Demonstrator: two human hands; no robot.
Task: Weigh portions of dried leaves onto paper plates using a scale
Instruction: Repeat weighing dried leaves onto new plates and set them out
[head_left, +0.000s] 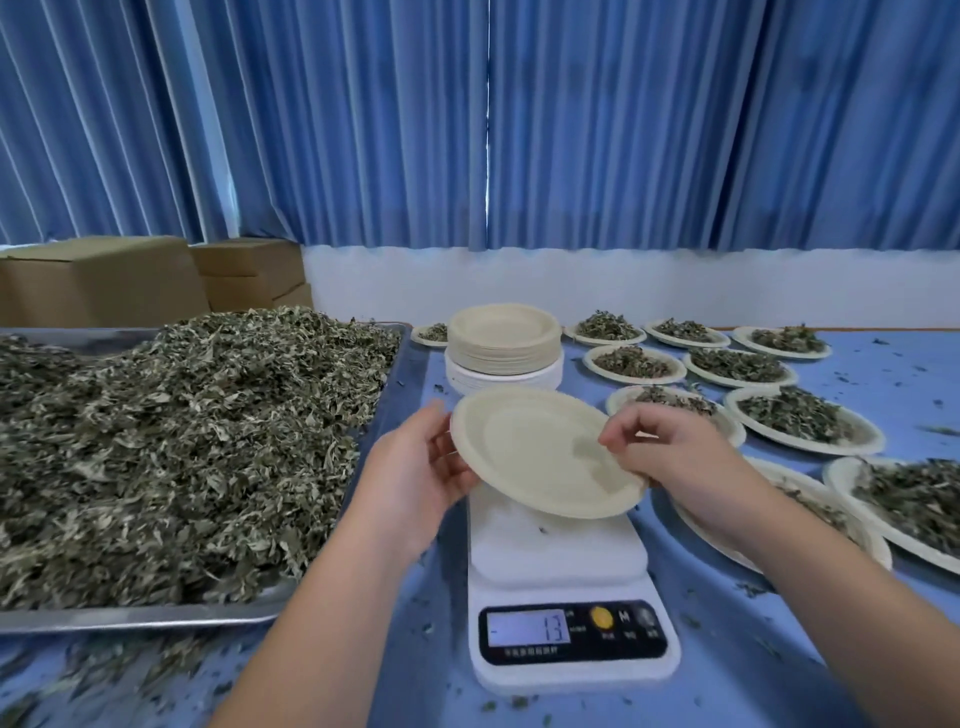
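An empty cream paper plate (540, 452) hangs tilted just above the white digital scale (561, 561). My left hand (415, 478) holds its left rim, thumb on top and fingers underneath. My right hand (670, 457) pinches its right rim. The scale's display (530, 627) reads 13 with a minus sign. A big metal tray (156, 616) on the left carries a heap of dried leaves (171, 447). Behind the scale stands a stack of empty plates (504, 343).
Several plates filled with leaves (800, 418) cover the blue table (779, 649) on the right, one close under my right forearm. Leaf crumbs lie scattered over the table. Cardboard boxes (104, 280) and blue curtains stand behind.
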